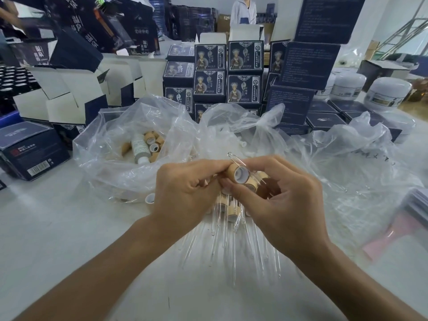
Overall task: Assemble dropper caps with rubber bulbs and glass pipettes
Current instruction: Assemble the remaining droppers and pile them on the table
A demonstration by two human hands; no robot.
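My left hand (185, 191) pinches a tan dropper cap (237, 173) at mid-table, its white inside turned toward me. My right hand (275, 191) curls in beside the cap, and a glass pipette (235, 159) slants up and left from between its fingers behind the cap. Under both hands lies a pile of assembled droppers (228, 212), their glass tubes fanning toward me. A clear bag at the left holds loose tan caps (154, 144) and a white bottle (140, 148). White rubber bulbs (242, 143) show inside the middle bag.
Stacked dark printed boxes (228, 72) form a wall behind the bags. Open white-lined cartons (69, 93) stand at the left, white jars (370, 89) at the right. A crumpled clear bag (347, 163) and a pink sheet (393, 230) lie to the right. A person (244, 10) stands far back.
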